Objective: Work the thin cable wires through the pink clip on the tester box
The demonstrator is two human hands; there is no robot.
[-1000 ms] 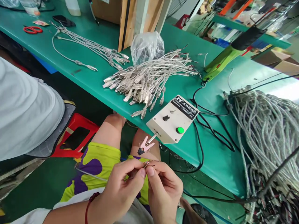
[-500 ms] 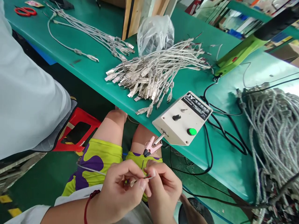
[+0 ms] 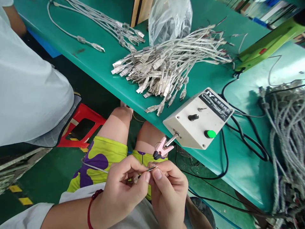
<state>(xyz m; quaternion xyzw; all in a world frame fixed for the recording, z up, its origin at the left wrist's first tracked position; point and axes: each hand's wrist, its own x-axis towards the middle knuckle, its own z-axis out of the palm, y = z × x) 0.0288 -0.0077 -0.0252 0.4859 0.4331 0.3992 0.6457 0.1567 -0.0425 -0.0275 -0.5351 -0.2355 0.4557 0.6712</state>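
My left hand pinches the end of a grey cable, whose length trails left across my lap. Thin wires stick out between the fingertips of both hands. My right hand is closed at the wires' tips, thumb against fingers. Just above my hands, a pink clip with a dark tip sits on the metal shaft of a white box with a black knob and a lit green button. The cable's far end is out of sight.
On the green table lies a heap of USB cables, with a smaller bunch behind left. A clear plastic bag and green-handled tool stand behind. More cables hang right. A seated person is at left.
My view has shifted, so the table things sit further right and partly higher. My fingertips have moved slightly on the wires, which now point up to the right; both hands stay together.
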